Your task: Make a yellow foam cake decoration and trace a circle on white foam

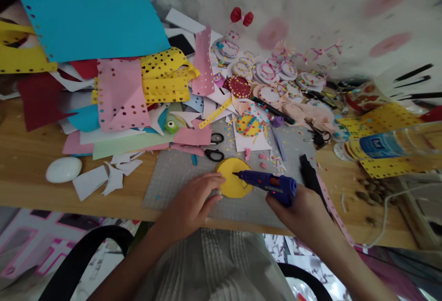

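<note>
A round yellow disc (236, 185) lies flat on the grey cutting mat (172, 172) in front of me. At its left edge, the fingertips and thumb of my left hand (193, 202) close on the rim. My right hand (304, 209) is wrapped around the handle of a blue hot glue gun (271, 183), a small red light glowing on its body. The nozzle points left, over the middle of the disc; whether it touches the surface I cannot tell. Just behind the disc are black-handled scissors (214, 153), and a decorated yellow disc (250, 124) sits on white paper.
Coloured paper sheets (96, 15) pile up at the left, beside a white oval object (64, 170). Several small decorated hats (269, 72) crowd the wall side. To the right lie a plastic bottle (390, 147), keys (319, 137) and a white cable (385, 213).
</note>
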A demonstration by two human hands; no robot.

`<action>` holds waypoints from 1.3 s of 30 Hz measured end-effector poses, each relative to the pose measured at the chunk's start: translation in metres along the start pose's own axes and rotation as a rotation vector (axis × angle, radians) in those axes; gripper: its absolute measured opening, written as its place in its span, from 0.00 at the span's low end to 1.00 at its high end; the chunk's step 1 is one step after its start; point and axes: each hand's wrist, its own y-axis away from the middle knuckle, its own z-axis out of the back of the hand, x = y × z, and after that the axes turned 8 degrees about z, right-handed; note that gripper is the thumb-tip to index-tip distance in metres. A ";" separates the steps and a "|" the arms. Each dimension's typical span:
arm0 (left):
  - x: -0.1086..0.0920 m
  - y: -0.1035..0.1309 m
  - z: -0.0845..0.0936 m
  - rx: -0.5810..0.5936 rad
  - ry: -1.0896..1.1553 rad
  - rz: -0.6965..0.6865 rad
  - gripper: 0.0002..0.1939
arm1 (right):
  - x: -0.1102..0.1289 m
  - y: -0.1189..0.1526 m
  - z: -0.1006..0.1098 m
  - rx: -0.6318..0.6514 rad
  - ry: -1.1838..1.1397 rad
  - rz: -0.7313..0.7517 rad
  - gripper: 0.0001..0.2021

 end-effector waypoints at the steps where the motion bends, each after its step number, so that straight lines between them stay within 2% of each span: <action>1: 0.000 0.000 0.000 -0.003 0.000 0.001 0.11 | 0.000 0.000 0.001 0.002 0.004 0.004 0.11; 10: 0.001 -0.001 -0.001 -0.006 0.009 0.007 0.11 | 0.000 0.001 0.005 -0.014 0.050 -0.015 0.13; 17: 0.000 0.000 0.000 -0.002 0.028 0.011 0.12 | 0.005 0.004 0.002 0.038 0.019 -0.030 0.11; 29: 0.000 -0.001 0.000 -0.018 0.032 0.009 0.10 | 0.002 0.008 0.005 -0.008 0.053 -0.039 0.10; 34: 0.001 -0.001 -0.001 -0.023 0.026 0.002 0.10 | -0.001 0.009 0.003 -0.035 -0.148 -0.097 0.11; 39: 0.002 0.000 -0.002 -0.026 0.034 0.007 0.09 | -0.007 0.009 0.002 -0.007 -0.470 -0.359 0.15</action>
